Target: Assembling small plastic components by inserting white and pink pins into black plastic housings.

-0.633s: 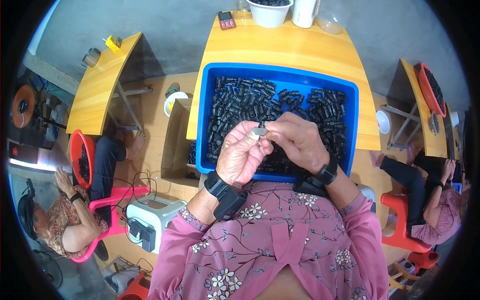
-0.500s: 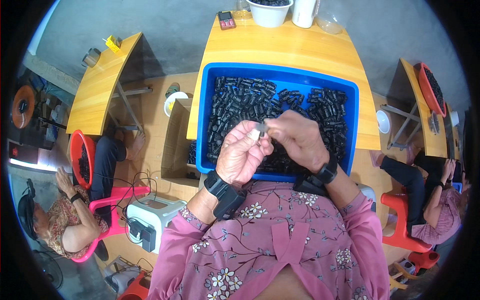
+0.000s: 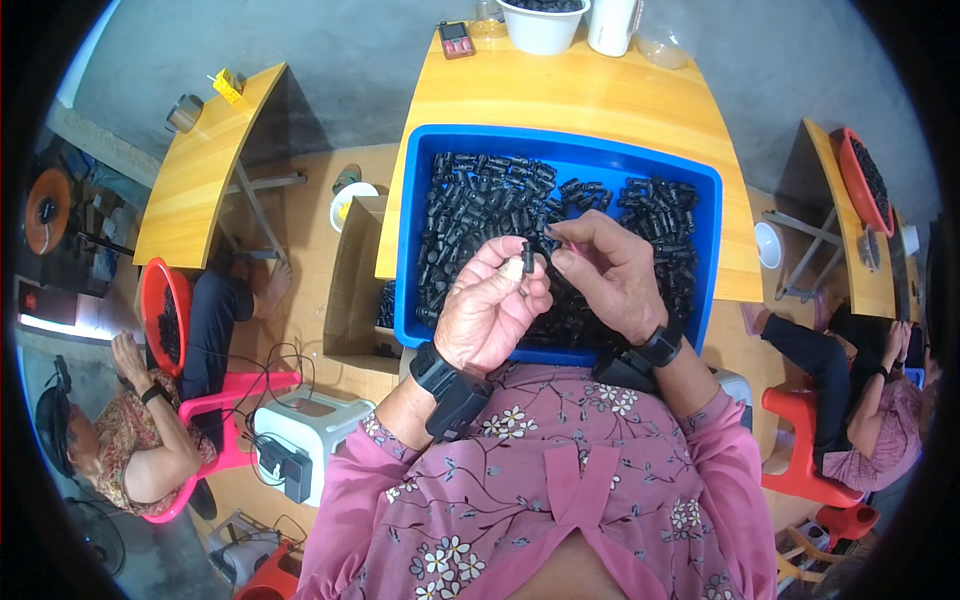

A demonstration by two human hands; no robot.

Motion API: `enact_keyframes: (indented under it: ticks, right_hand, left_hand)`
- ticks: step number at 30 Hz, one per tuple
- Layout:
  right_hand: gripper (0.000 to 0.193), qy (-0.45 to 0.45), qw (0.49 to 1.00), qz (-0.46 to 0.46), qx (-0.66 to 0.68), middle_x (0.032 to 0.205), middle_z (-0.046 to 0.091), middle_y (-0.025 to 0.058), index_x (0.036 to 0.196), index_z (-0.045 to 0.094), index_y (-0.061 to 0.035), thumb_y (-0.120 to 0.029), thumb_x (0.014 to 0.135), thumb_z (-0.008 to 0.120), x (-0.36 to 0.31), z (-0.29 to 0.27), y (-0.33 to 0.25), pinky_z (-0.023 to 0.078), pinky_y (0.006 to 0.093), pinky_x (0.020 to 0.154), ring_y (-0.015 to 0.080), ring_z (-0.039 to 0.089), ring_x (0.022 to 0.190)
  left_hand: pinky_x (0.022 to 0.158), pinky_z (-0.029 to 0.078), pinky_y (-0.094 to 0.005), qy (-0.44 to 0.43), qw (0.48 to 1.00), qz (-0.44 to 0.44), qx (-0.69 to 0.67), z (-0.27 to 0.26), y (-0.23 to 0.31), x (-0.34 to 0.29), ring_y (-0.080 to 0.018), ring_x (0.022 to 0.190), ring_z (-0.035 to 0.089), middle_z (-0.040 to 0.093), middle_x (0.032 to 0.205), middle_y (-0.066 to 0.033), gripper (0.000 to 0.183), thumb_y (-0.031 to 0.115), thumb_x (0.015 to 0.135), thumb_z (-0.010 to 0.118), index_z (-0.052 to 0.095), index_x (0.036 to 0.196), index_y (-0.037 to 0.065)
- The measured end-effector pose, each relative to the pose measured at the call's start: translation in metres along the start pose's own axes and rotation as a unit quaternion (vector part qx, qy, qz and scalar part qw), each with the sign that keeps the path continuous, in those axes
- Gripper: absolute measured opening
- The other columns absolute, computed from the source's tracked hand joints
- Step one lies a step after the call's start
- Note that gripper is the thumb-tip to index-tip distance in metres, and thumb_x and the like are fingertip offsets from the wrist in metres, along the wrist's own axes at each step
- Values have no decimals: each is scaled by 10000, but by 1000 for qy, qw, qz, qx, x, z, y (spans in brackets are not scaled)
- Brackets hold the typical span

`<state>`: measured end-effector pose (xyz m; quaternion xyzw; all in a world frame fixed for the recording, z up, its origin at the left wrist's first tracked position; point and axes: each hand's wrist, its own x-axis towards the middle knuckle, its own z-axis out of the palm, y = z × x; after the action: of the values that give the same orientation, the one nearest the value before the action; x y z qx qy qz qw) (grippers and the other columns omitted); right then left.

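Between the thumb and fingers of my left hand [image 3: 490,300] is a small black cylindrical plastic part [image 3: 528,259], held upright. Its thumb seems to have a pale covering on the tip. My right hand [image 3: 612,275] is just to the right, thumb and forefinger pinched around a tiny dark piece [image 3: 548,231] whose kind I cannot make out. A small gap separates the two hands. Both are above the near part of a blue plastic tray [image 3: 590,150] that holds many similar black plastic parts [image 3: 480,200].
The tray rests on a yellow wooden table [image 3: 560,95]. At its far end stand a white tub [image 3: 543,32] of black parts, a red phone [image 3: 456,40] and a clear bowl [image 3: 664,46]. A cardboard box [image 3: 352,290] is left of the table. People sit on both sides.
My right hand has moved slightly up and away from the left, opening a gap between them. The black part in my left hand now shows more clearly.
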<state>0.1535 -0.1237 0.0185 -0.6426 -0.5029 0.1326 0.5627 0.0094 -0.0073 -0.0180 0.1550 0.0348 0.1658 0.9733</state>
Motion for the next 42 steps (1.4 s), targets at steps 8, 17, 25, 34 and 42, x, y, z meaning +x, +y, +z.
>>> enact_keyframes:
  ticks: [8, 17, 25, 34, 42]
  right_hand:
    - [218, -45, 998, -38, 22, 849, 655, 66, 1041, 689, -5, -43, 830, 730, 2, 2, -1, 478, 258, 648, 112, 598, 728]
    - [106, -57, 993, 55, 92, 755, 674, 29, 902, 669, 4, -99, 899, 695, 0, -3, 1, 493, 232, 642, 49, 601, 713]
    - [144, 5, 996, 1, -93, 817, 659, 117, 979, 690, -6, -82, 859, 703, 3, 6, 17, 497, 325, 638, 221, 633, 684]
    - [184, -146, 963, -22, -225, 815, 593, 81, 912, 664, -65, -161, 792, 767, 5, 5, 4, 489, 379, 625, 285, 622, 725]
    - [147, -156, 965, -39, -209, 773, 556, 79, 870, 636, -58, -122, 796, 746, 7, 6, 8, 466, 369, 610, 272, 591, 698]
  left_hand:
    - [721, 509, -304, 22, 998, 21, 48, 6, -2, -1, -174, 865, 628, 653, 1010, -99, 132, 56, 967, 590, 577, 1098, 44]
    - [653, 490, -283, -8, 993, -2, 121, 7, 9, -7, -172, 783, 616, 650, 936, -98, 74, 55, 959, 603, 585, 1030, 62]
    - [673, 451, -287, 7, 935, 324, 146, 26, 70, -25, -171, 764, 504, 554, 893, -92, 74, 77, 938, 600, 579, 991, 30]
    - [829, 440, -355, 420, 784, 422, 175, -54, 124, -26, -174, 887, 566, 612, 1024, -25, 283, 147, 922, 630, 566, 1198, 132]
    - [887, 402, -310, 441, 776, 386, 233, -49, 112, -21, -129, 970, 537, 582, 1166, -39, 395, 132, 916, 609, 516, 1295, 78]
